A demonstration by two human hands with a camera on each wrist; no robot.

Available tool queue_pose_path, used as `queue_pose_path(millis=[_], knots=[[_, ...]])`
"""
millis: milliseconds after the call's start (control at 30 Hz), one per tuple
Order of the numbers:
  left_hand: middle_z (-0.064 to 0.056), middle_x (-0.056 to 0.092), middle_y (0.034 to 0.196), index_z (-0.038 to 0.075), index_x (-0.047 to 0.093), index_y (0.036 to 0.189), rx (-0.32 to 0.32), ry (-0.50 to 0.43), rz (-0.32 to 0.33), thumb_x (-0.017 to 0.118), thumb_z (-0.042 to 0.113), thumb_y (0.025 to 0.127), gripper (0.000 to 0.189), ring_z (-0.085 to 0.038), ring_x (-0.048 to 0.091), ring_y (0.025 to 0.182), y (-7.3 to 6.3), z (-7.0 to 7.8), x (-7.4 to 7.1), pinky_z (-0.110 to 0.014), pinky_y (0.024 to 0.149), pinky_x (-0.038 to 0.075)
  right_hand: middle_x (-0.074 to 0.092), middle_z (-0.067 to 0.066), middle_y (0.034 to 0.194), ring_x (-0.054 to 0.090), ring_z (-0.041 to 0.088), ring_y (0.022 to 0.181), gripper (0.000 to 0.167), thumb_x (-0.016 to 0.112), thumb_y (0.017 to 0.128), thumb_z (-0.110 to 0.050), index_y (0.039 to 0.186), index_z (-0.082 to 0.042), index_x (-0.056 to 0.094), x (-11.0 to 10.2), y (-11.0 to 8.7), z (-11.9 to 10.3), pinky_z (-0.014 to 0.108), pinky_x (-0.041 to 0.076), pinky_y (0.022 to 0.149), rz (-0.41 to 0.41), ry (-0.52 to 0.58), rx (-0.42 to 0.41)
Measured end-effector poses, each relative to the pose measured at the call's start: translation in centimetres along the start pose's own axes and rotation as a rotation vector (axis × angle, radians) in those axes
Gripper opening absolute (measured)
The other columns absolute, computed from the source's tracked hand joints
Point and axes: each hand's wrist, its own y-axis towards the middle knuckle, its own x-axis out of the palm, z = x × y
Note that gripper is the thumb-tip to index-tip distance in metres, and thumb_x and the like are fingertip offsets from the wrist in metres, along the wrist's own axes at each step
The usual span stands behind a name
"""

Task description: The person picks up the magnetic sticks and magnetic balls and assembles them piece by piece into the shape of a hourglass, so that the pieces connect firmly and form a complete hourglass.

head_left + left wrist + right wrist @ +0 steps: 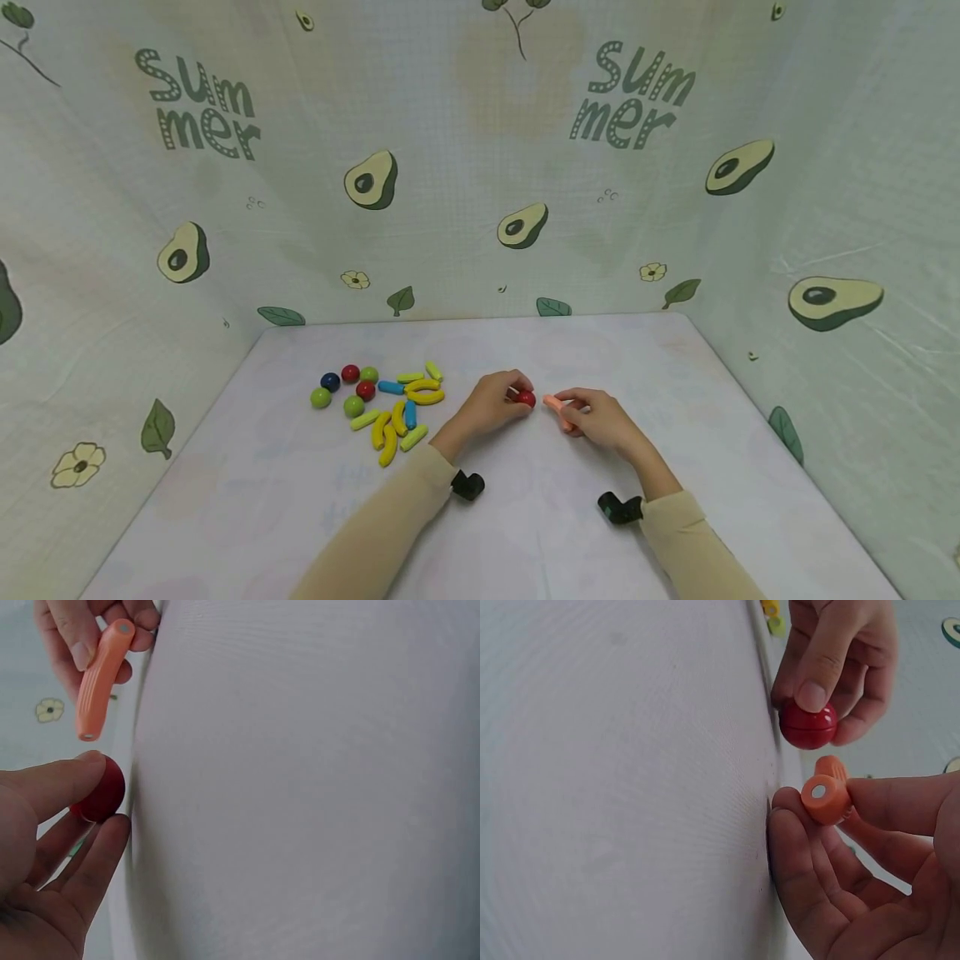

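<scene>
Here, red ball (528, 399) in left hand (491, 404), orange stick (557, 407) in right hand (602, 421)

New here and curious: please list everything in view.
Held ball: one, red, in the left hand
Held curved piece: one, orange, in the right hand
Red balls: two, red, left of the left hand
Green balls: three, green, beside these
Dark ball: one, navy, among these
Curved pieces: five, yellow, right of those balls
Short sticks: four yellow-green, two blue, near the yellow pieces
Table: one, whitish, under the pieces
Printed cloth: count unclear, pale, behind and beside the table
Avocado, leaf and flower prints: many, mostly green, on the cloth
Wrist devices: two, black, one per wrist
Sleeves: two, beige, on the forearms
Hands: two, bare, over the table
</scene>
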Motion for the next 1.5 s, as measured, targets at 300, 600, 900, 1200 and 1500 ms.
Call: queue_pose_path(millis=[300, 600, 900, 1200, 1500], knots=[[0.004, 0.072, 0.116, 0.018, 0.071, 0.12, 0.028, 0.001, -0.002, 0.082, 0.016, 0.096, 0.027, -0.01, 0.068, 0.104, 0.3, 0.4, 0.48, -0.026, 0.092, 0.057, 0.071, 0.009, 0.103, 0.069, 0.018, 0.077, 0.035, 0.064, 0.105, -0.016, 0.139, -0.007, 0.067, -0.03, 0.01, -0.1, 0.032, 0.054, 0.068, -0.005, -0.019, -0.01], [0.005, 0.072, 0.115, 0.019, 0.071, 0.12, 0.039, 0.0, -0.002, 0.081, 0.017, 0.096, 0.026, -0.008, 0.067, 0.104, 0.51, 0.18, 0.79, -0.026, 0.092, 0.058, 0.07, 0.008, 0.101, 0.068, 0.017, 0.076, 0.033, 0.065, 0.106, -0.016, 0.137, -0.007, 0.069, 0.2, 0.17, -0.11, 0.031, 0.054, 0.069, -0.008, -0.028, -0.003], [0.004, 0.069, 0.113, 0.018, 0.073, 0.123, 0.043, 0.019, -0.022, 0.081, 0.019, 0.097, 0.028, -0.01, 0.067, 0.105, 0.41, 0.25, 0.64, -0.025, 0.091, 0.057, 0.071, 0.008, 0.099, 0.066, 0.018, 0.076, 0.035, 0.067, 0.105, -0.018, 0.136, -0.003, 0.068, 0.08, 0.05, -0.08, 0.03, 0.056, 0.067, -0.046, -0.001, -0.001], [0.004, 0.07, 0.111, 0.017, 0.073, 0.123, 0.051, 0.032, -0.024, 0.082, 0.019, 0.096, 0.028, -0.01, 0.068, 0.103, 0.35, 0.5, 0.72, -0.024, 0.091, 0.057, 0.072, 0.01, 0.1, 0.068, 0.017, 0.074, 0.037, 0.069, 0.104, -0.018, 0.137, -0.002, 0.067, 0.04, -0.11, 0.1, 0.03, 0.059, 0.066, -0.074, 0.02, -0.004], [0.003, 0.072, 0.113, 0.017, 0.074, 0.118, 0.058, -0.019, -0.029, 0.084, 0.018, 0.094, 0.026, -0.009, 0.069, 0.102, 0.44, 0.74, 0.96, -0.023, 0.089, 0.057, 0.074, 0.011, 0.107, 0.069, 0.018, 0.074, 0.04, 0.073, 0.101, -0.019, 0.136, -0.003, 0.067, 0.04, -0.2, 0.07, 0.031, 0.06, 0.068, -0.063, -0.003, -0.036]])
